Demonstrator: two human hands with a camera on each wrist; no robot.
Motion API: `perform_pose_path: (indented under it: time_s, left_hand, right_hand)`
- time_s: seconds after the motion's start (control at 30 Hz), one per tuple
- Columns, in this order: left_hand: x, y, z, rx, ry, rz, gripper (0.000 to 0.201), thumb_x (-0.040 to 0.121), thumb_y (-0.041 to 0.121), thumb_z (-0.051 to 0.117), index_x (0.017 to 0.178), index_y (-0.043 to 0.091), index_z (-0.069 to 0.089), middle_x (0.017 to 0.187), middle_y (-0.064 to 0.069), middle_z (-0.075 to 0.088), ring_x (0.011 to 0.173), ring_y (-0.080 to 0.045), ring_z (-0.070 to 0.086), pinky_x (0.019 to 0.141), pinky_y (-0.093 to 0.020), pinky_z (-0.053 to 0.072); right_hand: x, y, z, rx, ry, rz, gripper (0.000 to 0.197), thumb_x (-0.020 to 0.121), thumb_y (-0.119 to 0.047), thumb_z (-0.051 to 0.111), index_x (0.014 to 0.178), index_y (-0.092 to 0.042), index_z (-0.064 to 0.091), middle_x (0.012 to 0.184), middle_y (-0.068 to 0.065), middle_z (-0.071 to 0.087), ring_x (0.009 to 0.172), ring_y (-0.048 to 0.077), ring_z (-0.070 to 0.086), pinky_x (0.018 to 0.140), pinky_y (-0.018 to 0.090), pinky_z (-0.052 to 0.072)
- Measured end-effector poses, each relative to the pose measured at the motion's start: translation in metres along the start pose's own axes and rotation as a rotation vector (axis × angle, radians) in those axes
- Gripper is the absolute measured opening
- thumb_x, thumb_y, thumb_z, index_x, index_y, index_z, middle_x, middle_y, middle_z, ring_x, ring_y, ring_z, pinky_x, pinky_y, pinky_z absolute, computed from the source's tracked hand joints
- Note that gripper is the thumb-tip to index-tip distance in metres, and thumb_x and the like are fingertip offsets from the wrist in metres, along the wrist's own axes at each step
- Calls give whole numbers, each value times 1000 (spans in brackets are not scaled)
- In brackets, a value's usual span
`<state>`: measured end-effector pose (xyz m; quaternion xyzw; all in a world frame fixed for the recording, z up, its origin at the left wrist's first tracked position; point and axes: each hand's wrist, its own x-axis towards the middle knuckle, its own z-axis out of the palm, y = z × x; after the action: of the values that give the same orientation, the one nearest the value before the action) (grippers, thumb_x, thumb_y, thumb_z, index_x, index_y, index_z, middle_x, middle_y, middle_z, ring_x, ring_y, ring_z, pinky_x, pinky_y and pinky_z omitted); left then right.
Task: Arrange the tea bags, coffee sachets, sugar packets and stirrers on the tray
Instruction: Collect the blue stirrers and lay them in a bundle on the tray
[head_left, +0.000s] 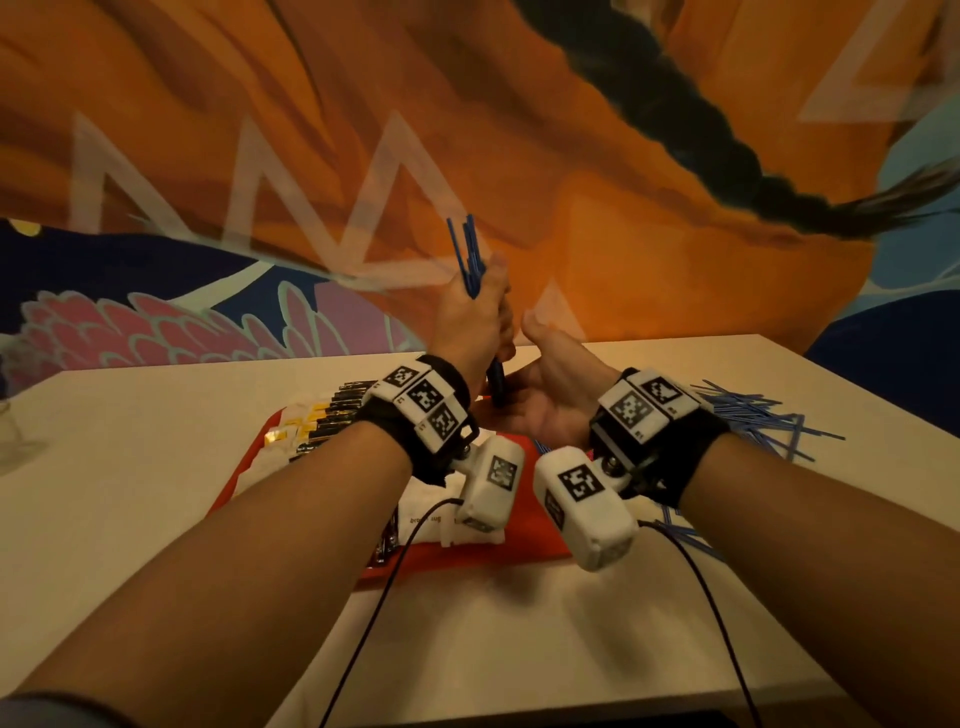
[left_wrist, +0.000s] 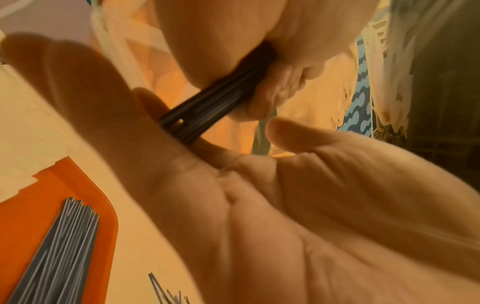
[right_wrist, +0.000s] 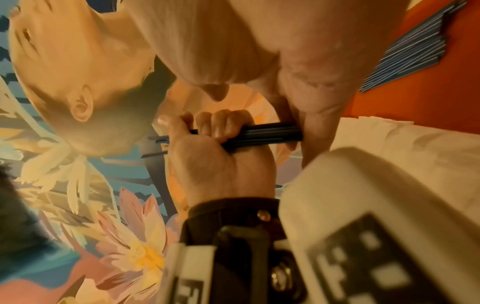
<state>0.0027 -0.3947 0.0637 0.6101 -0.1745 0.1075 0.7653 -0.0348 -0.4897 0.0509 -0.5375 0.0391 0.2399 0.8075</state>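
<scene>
A painted mural backs your pale worktop (head_left: 156, 467). Your left hand (head_left: 475, 322) grips a bundle of stirrers (head_left: 470, 254) upright, their lower ends pressed into your right hand (head_left: 550, 400), palm flat and fingers straight. Below both hands lies the tray (head_left: 467, 558); loose stirrers (head_left: 753, 415) lie beyond your right wrist.

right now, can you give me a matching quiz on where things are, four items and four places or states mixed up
1 stirrer bundle
2 loose stirrers
3 sugar packets
4 right hand

a on the tray
b gripped by the left hand
c open, palm at the bundle's lower end
d scattered on the table, right of the tray

Pairs: 1-b, 2-d, 3-a, 4-c
</scene>
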Motion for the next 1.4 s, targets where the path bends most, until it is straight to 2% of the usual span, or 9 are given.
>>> perform_pose_path:
  time_s: [0.17,0.43,0.57,0.7,0.77,0.87,1.07,1.23,1.4]
  left_hand:
    - [-9,1,-2,37,-28,-22,46,105,38,46,66,18,35,50,3,27,39,-13,23,39,-22,22]
    - [-12,1,-10,172,-15,-91,48,101,42,55,61,17,43,44,6,34,36,-12,30,41,-22,26]
    - [-11,10,-21,356,-65,-102,46,99,35,60,62,18,38,45,3,30,34,-11,23,42,-23,22]
    - [-8,18,-27,770,-203,32,44,97,25,63,61,16,38,53,-3,33,43,-17,27,51,-32,25]
    - [-11,28,-18,980,-309,143,34,97,21,61,67,16,48,58,-1,45,50,-15,37,53,-28,30]
    - [-13,45,-11,1225,-381,277,14,100,16,55,105,8,65,92,-5,63,77,-17,54,63,-23,40]
    - [-2,64,-28,1570,-365,197,17,90,21,66,97,6,61,85,-9,64,78,-27,63,76,-43,59]
    - [-8,67,-19,1508,-429,259,51,83,13,72,117,13,35,84,0,50,73,-20,55,62,-34,49]
    - [-10,67,-20,1508,-457,301,47,87,10,68,110,16,28,79,-4,54,65,-20,57,52,-32,45]
  right_hand:
    - [-6,4,10,22,-18,-47,78,93,-71,36,118,2,50,127,28,58,114,38,61,74,43,61]
    - [-16,7,14,-174,37,-55,79,91,-75,31,120,-3,47,133,20,54,118,40,57,92,54,52]
    - [-37,-26,25,-812,463,-476,75,97,-67,19,136,-10,49,139,14,52,118,33,53,97,52,47]
    - [-50,-61,38,-1015,697,-926,66,104,-55,22,112,-5,64,113,12,66,105,30,58,85,33,39]
    - [-45,-55,45,-1167,555,-827,63,104,-54,21,95,-9,65,97,10,65,92,28,60,76,34,38]
    - [-42,-44,43,-1258,394,-733,57,104,-51,29,70,-14,56,73,2,57,65,15,53,66,30,40]
    - [-56,-50,39,-1699,349,-614,8,89,-19,62,95,-18,68,82,-2,64,71,13,58,60,24,48]
    - [-56,-48,49,-1909,468,-504,10,85,-13,66,92,-17,60,79,0,59,68,16,59,63,29,55]
    - [-47,-36,46,-2005,580,-517,7,95,-17,55,88,-20,55,77,-2,55,65,17,53,60,30,49]
